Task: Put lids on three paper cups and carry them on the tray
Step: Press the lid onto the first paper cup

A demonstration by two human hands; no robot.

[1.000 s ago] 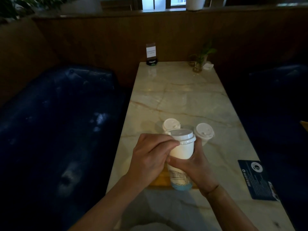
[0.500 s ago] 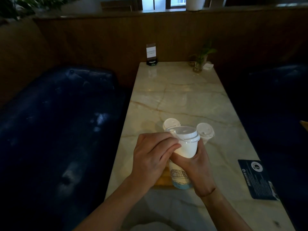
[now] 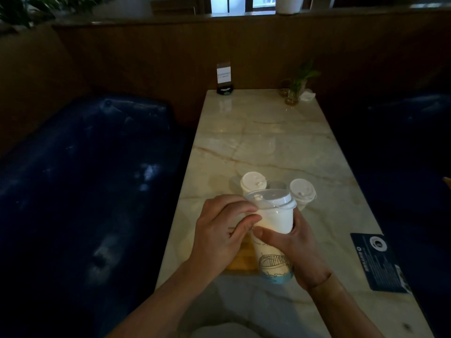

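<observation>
Tilted further toward the camera since a second ago, the near paper cup [image 3: 273,230], with its white lid [image 3: 269,199] lifted off the rim on the left side and still seated on the right. Gripped round the middle by the right hand [image 3: 296,250], thumb across the front wall. Pinched at the lid's left edge by the curled fingers of the left hand [image 3: 220,231]. White above, printed with a line drawing of a bridge lower down, banded in pale blue at the base. Held just above a wooden tray [image 3: 241,259], mostly hidden behind the hands. Stood behind it, near each other on the table [image 3: 256,132]: a second cup [image 3: 252,182] to the left and a third cup [image 3: 302,193] to the right, both capped with white lids.

Pale marble with tan veins, glossy, long and narrow. Laid flat near the right edge, a dark blue card [image 3: 379,261]. Placed at the far end: a small sign holder [image 3: 224,78] on the left, a little green plant [image 3: 296,84] in a glass on the right. Flanked by dark blue padded benches [image 3: 80,181]; backed by brown wood panelling [image 3: 146,57], with a bright window [image 3: 240,3] above
</observation>
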